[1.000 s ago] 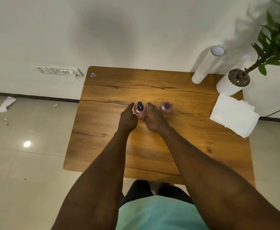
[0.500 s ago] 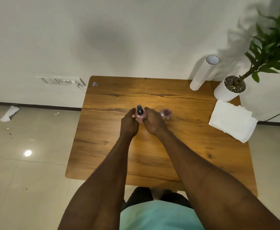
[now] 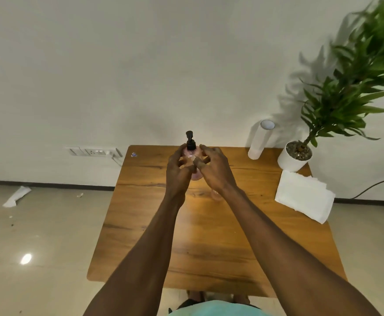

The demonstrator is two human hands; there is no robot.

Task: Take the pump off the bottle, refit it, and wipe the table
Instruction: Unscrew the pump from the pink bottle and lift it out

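At six o'clock, nearest the camera, a strip of pale green shirt [image 3: 211,310] shows at the bottom edge, and both bare forearms reach up from it over the wooden table [image 3: 209,247]. Toward the middle, the left hand [image 3: 178,171] and the right hand [image 3: 216,171] meet around a pink see-through bottle [image 3: 194,156], held up above the far half of the table. The left hand's fingers curl around the bottle's left side, thumb toward the front. The right hand's fingers [image 3: 205,150] are loosely spread and bent against the bottle's right side, its thumb crossing the front; how firmly either hand presses cannot be told. The black pump [image 3: 190,140] sits upright on the bottle's neck, sticking up at twelve o'clock past the fingertips.

Just under the right wrist a faint pinkish thing [image 3: 216,195] rests on the table, too hidden to name. At three o'clock a folded white cloth [image 3: 305,195] lies over the table's right edge. Toward one o'clock stand a white roll [image 3: 260,141] and, right of it, a white pot [image 3: 294,157] with a green plant [image 3: 350,87]. At ten o'clock a wall socket strip [image 3: 93,152] sits on the white wall, with a white scrap [image 3: 16,197] on the floor below.
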